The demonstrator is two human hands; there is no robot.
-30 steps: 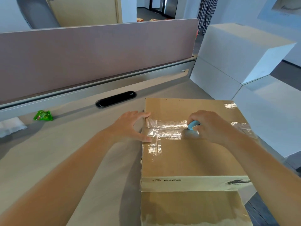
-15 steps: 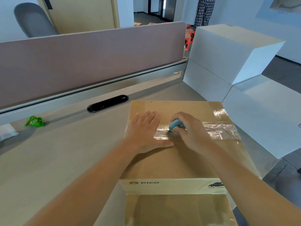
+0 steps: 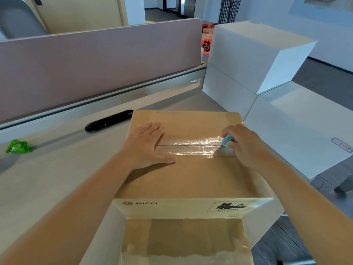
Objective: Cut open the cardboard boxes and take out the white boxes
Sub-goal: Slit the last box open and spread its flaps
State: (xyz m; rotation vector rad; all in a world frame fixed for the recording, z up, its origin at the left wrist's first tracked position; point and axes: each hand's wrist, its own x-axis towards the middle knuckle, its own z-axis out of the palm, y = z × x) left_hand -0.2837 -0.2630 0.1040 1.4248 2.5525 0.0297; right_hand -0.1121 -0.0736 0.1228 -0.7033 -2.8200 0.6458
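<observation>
A brown cardboard box (image 3: 191, 178) marked PICO stands on the desk in front of me, its top seam sealed with clear tape (image 3: 191, 147). My left hand (image 3: 147, 148) presses flat on the left part of the lid, fingers straight. My right hand (image 3: 246, 146) grips a small light-blue cutter (image 3: 227, 140) at the right end of the taped seam. A dark slit shows along the seam between the hands. Beyond the desk's right end, large white boxes (image 3: 254, 54) are stacked.
A grey desk (image 3: 47, 178) with a pink divider panel (image 3: 95, 64) behind it. A black oblong device (image 3: 108, 121) lies beyond the box, a green wrapper (image 3: 18, 146) at far left. A second cardboard box (image 3: 185, 243) sits near me. A person's checked trousers show far back.
My right hand has drawn the cutter rightward along the tape to the seam's right end. My left hand moved from the box's left edge onto the lid and stays flat there.
</observation>
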